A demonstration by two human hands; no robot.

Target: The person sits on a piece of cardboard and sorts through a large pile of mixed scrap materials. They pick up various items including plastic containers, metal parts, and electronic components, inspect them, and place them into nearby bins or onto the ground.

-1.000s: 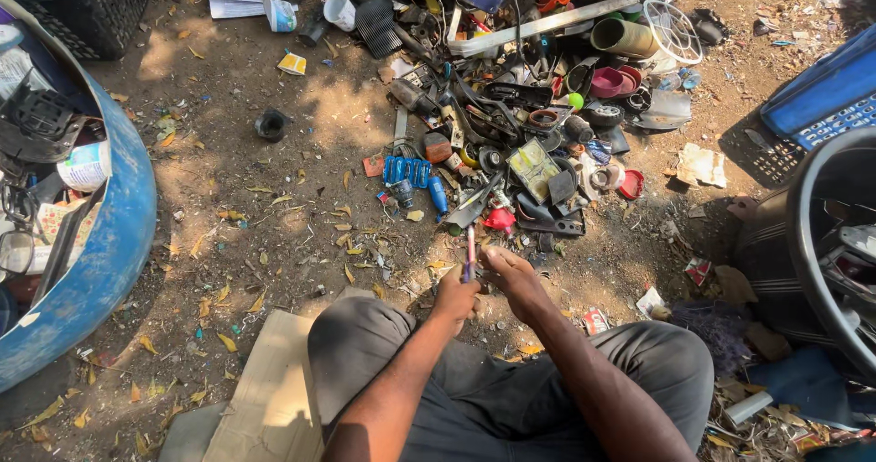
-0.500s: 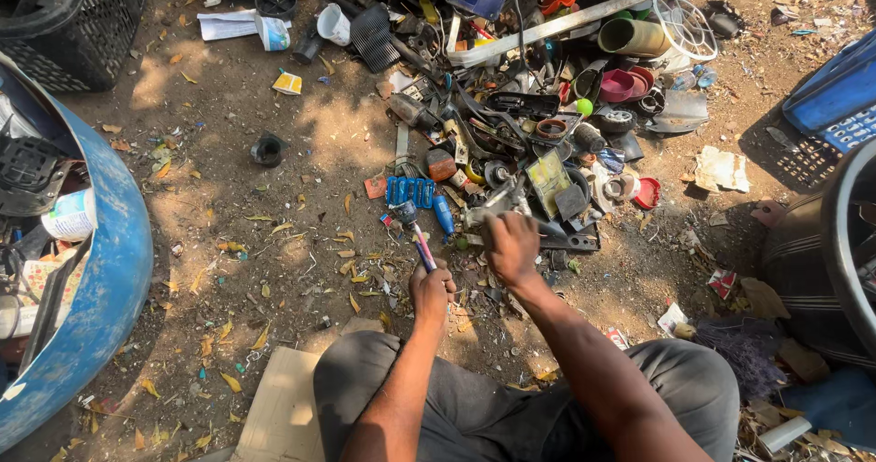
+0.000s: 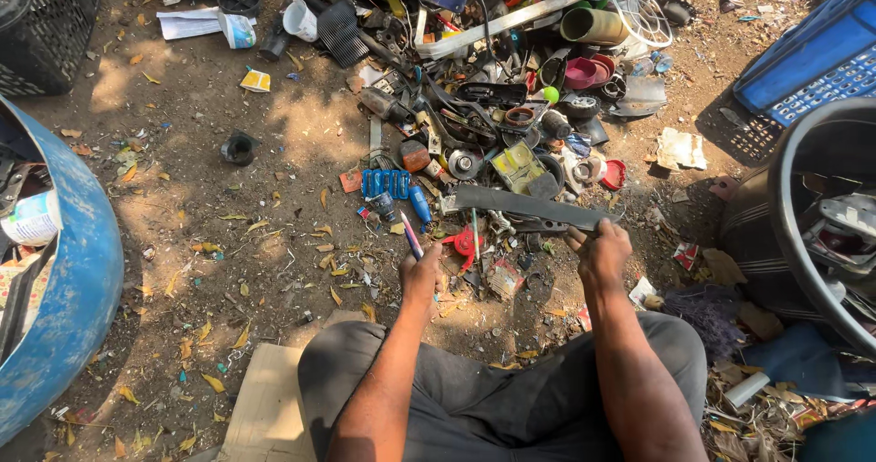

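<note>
Gripping with the right hand (image 3: 599, 252) the near end of a dark strip (image 3: 529, 205), fingers curled shut round it, held flat and low over the front edge of the heap and reaching leftward across it. Pinching in the left hand (image 3: 422, 275) a thin rod (image 3: 411, 238), pinkish and pointing up and away, fist closed on its lower end. Just beside both hands, on the dirt ground (image 3: 228, 243): a red plastic piece (image 3: 468, 241) between them, a blue ribbed block (image 3: 385, 183) a little farther out, small scraps and dry leaves all about. Beyond these, a wide scrap heap (image 3: 511, 106) of dark plastic, metal parts, cups, a pipe and a white wire grille, tangled and unsorted. Farther out, to the left a blue drum (image 3: 73, 289) with a few things inside, at the upper left a black crate (image 3: 46, 24), at the upper right a blue crate (image 3: 812, 61), at the right a black tub (image 3: 803, 243) holding some parts. Under the knees, a flat board (image 3: 269, 398). Judging by how all this lies: early to midway in the picking-over, with one strip and one rod out of the heap and in hand, some pieces already in the drum and tub, and by far the greater part of the heap lying untouched and yet to be gone through.
</note>
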